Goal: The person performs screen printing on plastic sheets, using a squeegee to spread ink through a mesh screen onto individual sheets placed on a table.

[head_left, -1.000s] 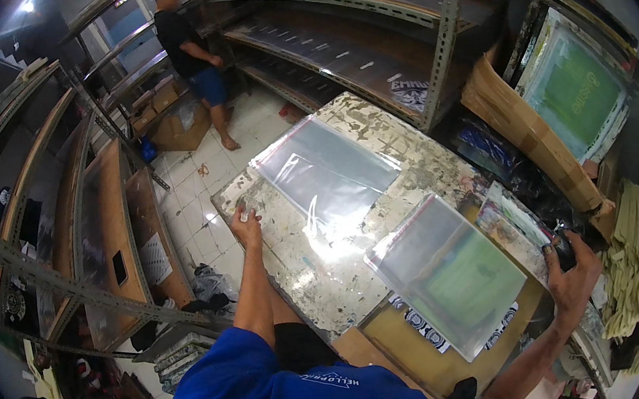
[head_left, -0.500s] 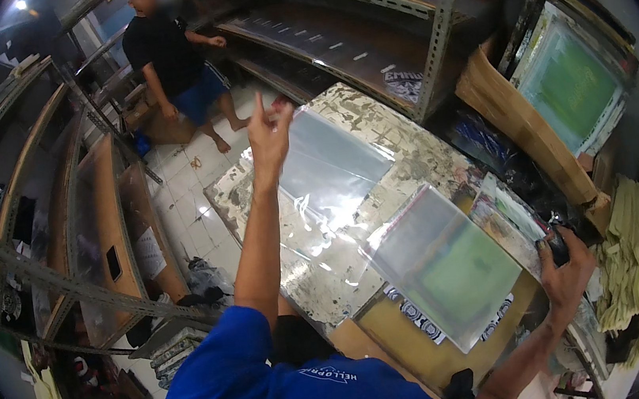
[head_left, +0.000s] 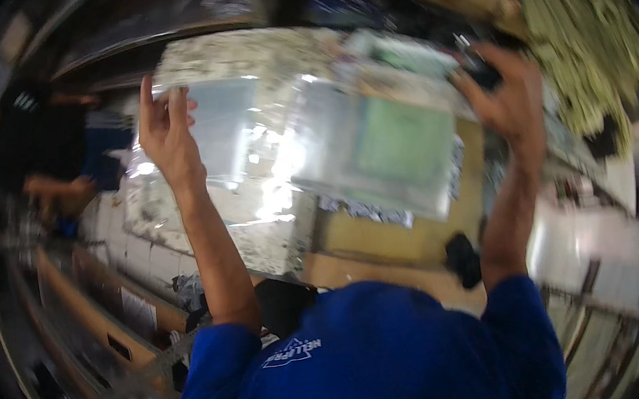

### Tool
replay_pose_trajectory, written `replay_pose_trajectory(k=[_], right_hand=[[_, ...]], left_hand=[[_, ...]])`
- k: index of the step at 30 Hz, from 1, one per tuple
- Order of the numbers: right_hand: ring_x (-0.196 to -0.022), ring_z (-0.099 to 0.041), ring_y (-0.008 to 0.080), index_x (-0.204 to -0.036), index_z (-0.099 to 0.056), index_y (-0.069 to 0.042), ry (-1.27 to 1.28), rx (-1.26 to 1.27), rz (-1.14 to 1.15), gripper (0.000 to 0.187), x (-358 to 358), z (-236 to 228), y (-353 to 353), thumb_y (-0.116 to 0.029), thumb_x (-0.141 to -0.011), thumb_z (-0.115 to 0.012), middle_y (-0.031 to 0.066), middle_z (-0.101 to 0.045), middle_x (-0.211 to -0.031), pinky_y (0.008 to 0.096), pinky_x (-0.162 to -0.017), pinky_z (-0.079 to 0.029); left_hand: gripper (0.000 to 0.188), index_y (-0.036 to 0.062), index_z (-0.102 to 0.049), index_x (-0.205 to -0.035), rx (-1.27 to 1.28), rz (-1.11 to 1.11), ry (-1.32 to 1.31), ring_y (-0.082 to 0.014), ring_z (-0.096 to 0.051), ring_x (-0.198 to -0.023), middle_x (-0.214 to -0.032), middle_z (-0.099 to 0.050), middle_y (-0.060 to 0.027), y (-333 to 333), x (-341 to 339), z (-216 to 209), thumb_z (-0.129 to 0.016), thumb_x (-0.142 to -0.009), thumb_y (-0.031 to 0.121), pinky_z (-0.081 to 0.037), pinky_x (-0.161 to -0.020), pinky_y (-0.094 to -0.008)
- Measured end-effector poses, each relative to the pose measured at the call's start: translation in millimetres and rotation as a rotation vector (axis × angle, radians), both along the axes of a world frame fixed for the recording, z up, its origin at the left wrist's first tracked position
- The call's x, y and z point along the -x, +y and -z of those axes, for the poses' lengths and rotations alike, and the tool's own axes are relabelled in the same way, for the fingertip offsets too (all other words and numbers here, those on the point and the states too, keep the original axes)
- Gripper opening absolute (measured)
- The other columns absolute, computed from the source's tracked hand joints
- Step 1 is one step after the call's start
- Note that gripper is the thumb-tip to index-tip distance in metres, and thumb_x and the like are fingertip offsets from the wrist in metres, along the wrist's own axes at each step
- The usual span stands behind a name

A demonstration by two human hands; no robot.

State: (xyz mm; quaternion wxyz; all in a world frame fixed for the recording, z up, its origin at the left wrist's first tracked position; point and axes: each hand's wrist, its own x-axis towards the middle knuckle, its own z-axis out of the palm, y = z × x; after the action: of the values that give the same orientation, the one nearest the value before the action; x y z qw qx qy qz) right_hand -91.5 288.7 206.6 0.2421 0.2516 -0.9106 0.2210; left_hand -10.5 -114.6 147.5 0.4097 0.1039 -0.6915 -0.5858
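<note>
Clear, glossy plastic sheet (head_left: 229, 127) on the paint-mottled table (head_left: 238, 54): how will it handle?

Light, floppy and slippery, probably; pinch an edge.

And the fingers?

Left hand (head_left: 167, 126): half open, empty; right hand (head_left: 508, 92): curved about a small black object (head_left: 484, 74), whether gripping I can't tell

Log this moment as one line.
left hand: open, empty, near clear plastic sheet | right hand: at dark object, grip unclear | co-worker: black top, picture left
</note>
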Motion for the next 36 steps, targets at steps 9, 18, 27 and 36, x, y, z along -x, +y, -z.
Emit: replay_pose_trajectory(k=[9, 18, 27, 36], right_hand=[[-0.073, -0.071, 0.0313, -0.092, -0.075, 0.004, -0.003, 0.099, 0.025, 0.041, -23, -22, -3, -0.032, -0.073, -0.081, 0.0191, -0.073, -0.081, 0.0379, -0.07, -0.055], [-0.069, -0.07, 0.0301, -0.088, -0.075, 0.001, 0.097, 0.034, 0.008, 0.04, -11, -14, -1, -0.036, -0.073, -0.08, 0.0159, -0.072, -0.074, 0.0373, -0.067, -0.054], [-0.058, -0.065, 0.0296, -0.079, -0.073, 0.0, -0.01, 0.087, -0.029, 0.038, -7, -19, 1, -0.037, -0.073, -0.079, 0.0144, -0.067, -0.063, 0.0387, -0.06, -0.051], [-0.05, -0.061, 0.0272, -0.072, -0.07, 0.001, 0.036, 0.025, -0.031, 0.036, 4, -15, 6, -0.035, -0.073, -0.077, 0.0133, -0.063, -0.057, 0.0378, -0.054, -0.049]], left_hand=[[0.049, 0.0025, -0.059, -0.133, 0.278, 0.478, -0.585, -0.0277, -0.06, -0.104, -0.119, -0.064, -0.0153, 176, -63, 175, -0.074, -0.09, 0.022, -0.05, -0.084, -0.0394], [0.031, 0.0092, -0.074, -0.114, 0.813, 0.508, -0.517, -0.0325, -0.054, -0.116, -0.126, -0.061, -0.0116, 194, -88, 228, -0.073, -0.088, 0.026, -0.043, -0.095, -0.0467], [0.053, 0.0082, -0.067, -0.128, 0.846, 0.462, -0.614, -0.0357, -0.05, -0.124, -0.136, -0.055, -0.0178, 201, -68, 225, -0.073, -0.086, 0.041, -0.038, -0.101, -0.05], [0.092, 0.0089, -0.033, -0.157, 1.103, 0.449, -0.726, -0.0494, -0.018, -0.149, -0.163, -0.021, -0.027, 204, -60, 251, -0.052, -0.091, 0.07, -0.015, -0.114, -0.0699]])
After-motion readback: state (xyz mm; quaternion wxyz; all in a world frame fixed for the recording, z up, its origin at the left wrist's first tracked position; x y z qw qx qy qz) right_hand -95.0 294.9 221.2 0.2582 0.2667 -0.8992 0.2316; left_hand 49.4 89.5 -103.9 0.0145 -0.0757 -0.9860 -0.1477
